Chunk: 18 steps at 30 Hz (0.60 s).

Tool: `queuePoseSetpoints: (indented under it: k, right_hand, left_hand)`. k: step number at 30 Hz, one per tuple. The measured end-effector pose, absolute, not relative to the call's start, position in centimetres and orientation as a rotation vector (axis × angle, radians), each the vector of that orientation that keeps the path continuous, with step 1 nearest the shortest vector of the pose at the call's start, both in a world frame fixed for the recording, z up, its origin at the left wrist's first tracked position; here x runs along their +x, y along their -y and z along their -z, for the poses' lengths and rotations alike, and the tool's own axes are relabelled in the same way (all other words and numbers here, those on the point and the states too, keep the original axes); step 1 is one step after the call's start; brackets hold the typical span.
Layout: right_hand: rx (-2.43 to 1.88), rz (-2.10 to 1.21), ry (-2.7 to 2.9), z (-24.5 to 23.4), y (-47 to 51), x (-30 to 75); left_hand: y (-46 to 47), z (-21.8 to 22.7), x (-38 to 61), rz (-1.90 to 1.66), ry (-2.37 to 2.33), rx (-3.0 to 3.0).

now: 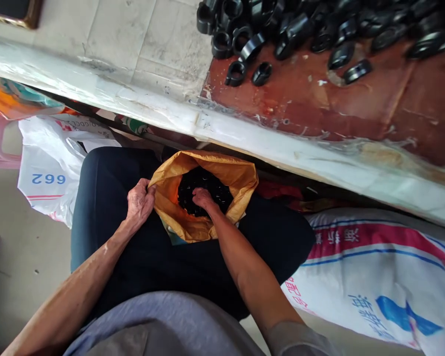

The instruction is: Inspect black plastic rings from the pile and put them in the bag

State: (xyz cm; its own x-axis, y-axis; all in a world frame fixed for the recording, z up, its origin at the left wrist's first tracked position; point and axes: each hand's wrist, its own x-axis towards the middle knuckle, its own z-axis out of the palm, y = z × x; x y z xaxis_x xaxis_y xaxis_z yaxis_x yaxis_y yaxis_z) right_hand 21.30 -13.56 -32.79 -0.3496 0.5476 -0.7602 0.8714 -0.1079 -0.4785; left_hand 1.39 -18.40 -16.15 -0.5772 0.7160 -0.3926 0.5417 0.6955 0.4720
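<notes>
An orange-brown sack (243, 173) stands with its mouth wide between my knees, under the table's front edge. My left hand (140, 200) is closed on the left side of its rim. Inside the sack lies a mass of small shiny black parts (189, 185). My right hand (203, 198) reaches down into the sack, over the black parts, with its fingers curled together. Whether anything is between those fingers is hidden. On the table, a pile of black plastic ring-shaped clips (252, 44) spreads across the far right.
The table's white edge (163, 113) runs across just beyond the sack. A white printed sack (356, 282) lies at right. Left are a white plastic bag (46, 163) and a pink plastic item (0, 141). A dark phone-like object (13, 10) rests at the table's far left.
</notes>
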Motion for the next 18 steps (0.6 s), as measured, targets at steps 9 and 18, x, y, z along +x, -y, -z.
queuePoseSetpoints:
  k: [9, 18]
  right_hand:
    - [1.946, 1.456, -2.144, 27.2, 7.0, 24.9]
    - [1.87, 1.532, -2.356, 22.6, 2.5, 28.9]
  left_hand:
    - [18.9, 16.1, 1.4, -0.503, -2.369, 0.929]
    - [17.8, 16.1, 1.9, -0.448, -2.386, 1.077]
